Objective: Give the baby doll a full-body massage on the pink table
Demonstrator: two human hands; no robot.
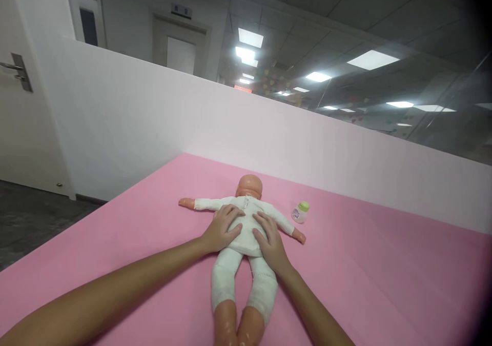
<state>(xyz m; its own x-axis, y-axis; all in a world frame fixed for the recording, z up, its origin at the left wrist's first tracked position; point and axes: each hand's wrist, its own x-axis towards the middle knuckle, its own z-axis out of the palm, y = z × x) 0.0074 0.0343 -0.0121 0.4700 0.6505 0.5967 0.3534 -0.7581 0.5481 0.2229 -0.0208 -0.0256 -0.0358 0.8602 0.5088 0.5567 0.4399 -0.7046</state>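
A baby doll (246, 218) in a white suit lies flat on the pink mat (384, 264), head away from me, arms spread, bare legs toward me. My left hand (223, 228) rests on the left side of its torso with fingers spread. On the right side of the torso lies my right hand (271, 241), fingers pressed against the cloth. Both hands clasp the doll's waist between them. A small white bottle with a green cap (300, 212) stands just right of the doll's right arm.
A white partition wall (154, 125) runs behind the mat, with glass above it. A white door (23, 105) and dark floor (34, 223) are at the left. The mat's left edge drops to the floor.
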